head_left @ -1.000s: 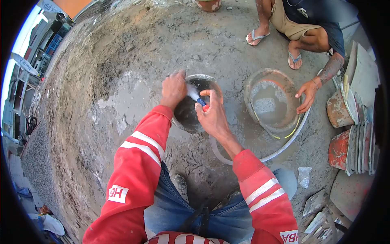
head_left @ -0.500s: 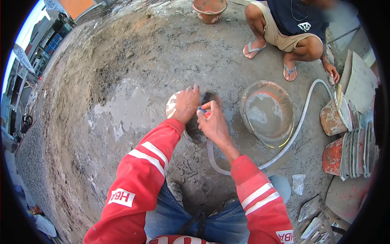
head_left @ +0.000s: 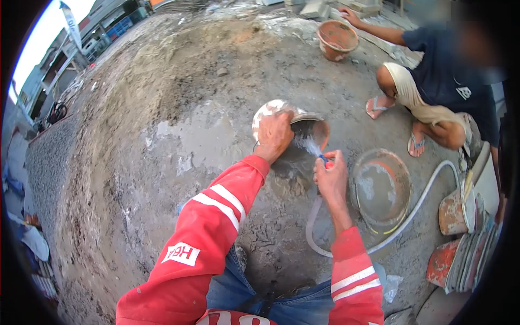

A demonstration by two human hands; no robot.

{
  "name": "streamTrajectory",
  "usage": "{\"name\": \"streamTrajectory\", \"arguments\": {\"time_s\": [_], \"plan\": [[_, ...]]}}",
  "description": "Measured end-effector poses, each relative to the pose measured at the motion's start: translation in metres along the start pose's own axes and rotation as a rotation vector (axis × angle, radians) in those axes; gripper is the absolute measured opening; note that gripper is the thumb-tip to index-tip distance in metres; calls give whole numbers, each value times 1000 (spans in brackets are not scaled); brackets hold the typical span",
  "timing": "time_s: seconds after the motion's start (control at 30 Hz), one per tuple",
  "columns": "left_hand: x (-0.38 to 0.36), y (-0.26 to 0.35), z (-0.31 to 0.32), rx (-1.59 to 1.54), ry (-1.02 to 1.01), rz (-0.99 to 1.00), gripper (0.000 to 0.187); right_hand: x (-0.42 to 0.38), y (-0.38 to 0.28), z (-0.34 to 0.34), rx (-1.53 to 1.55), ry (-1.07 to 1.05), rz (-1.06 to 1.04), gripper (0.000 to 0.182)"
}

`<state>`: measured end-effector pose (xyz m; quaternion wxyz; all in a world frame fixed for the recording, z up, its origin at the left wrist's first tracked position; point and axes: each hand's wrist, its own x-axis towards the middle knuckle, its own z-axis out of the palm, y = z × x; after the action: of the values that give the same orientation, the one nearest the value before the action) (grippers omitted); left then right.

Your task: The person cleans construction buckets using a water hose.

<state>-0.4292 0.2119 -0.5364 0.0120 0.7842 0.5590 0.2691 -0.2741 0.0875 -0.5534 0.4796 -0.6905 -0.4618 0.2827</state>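
A mud-stained bucket [head_left: 264,115] lies tipped on its side, its mouth turned to the right. My left hand [head_left: 275,134] grips it near the rim, with the fingertips partly hidden. In my right hand [head_left: 331,174] is the end of a whitish hose [head_left: 313,225], closed in the fingers by a blue and red fitting. Water [head_left: 312,145] sprays from that end into the bucket's mouth. Right of this hand stands a wide tub [head_left: 407,189] of murky, foamy water.
A co-worker [head_left: 433,103] in sandals crouches at the upper right, one arm stretched toward an orange bucket [head_left: 338,40]. Stacked buckets [head_left: 447,262] and another dirty bucket [head_left: 452,214] stand at the right. The hose curves around the tub over wet, muddy ground [head_left: 200,135].
The bucket has turned so its mouth faces more to the right, and water now shows spraying inside. My view has shifted. The co-worker's arm now reaches out toward the orange bucket.
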Motion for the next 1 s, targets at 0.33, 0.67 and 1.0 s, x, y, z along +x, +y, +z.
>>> {"name": "streamTrajectory", "arguments": {"time_s": [0.33,0.67,1.0], "plan": [[27,-19,-62,-40,678,205,22,-23,-48,-1,-54,44,-127,29],[93,-29,-123,111,904,380,23,-28,-69,-29,-98,36,-201,26],[-17,-103,86,268,341,763,24,-60,-72,-67,11,-95,-67,23]]}}
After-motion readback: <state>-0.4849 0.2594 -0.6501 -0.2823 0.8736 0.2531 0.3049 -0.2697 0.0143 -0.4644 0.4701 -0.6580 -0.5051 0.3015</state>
